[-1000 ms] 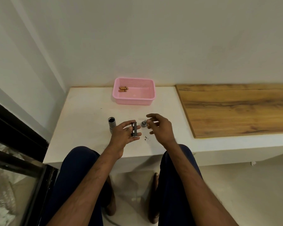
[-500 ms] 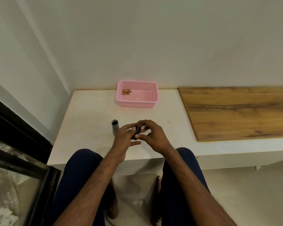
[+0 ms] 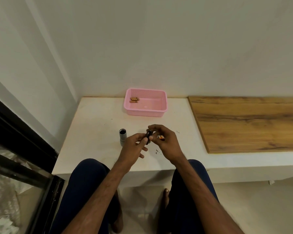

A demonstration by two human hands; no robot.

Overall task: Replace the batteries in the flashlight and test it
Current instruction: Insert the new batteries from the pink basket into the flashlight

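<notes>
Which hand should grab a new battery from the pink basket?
Probably the right hand: the left hand grips the black battery holder, while the right only touches its top and lies nearer the pink basket.

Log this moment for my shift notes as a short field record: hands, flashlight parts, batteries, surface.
left hand: grip on the black battery holder
right hand: fingertips on the same holder, from above
flashlight body: grey tube, open end in view, on the white table, left of the hands
spare batteries: copper-coloured, in the pink basket's far left corner
orange item: partly hidden by the right hand, unclear
wooden board: right side
</notes>
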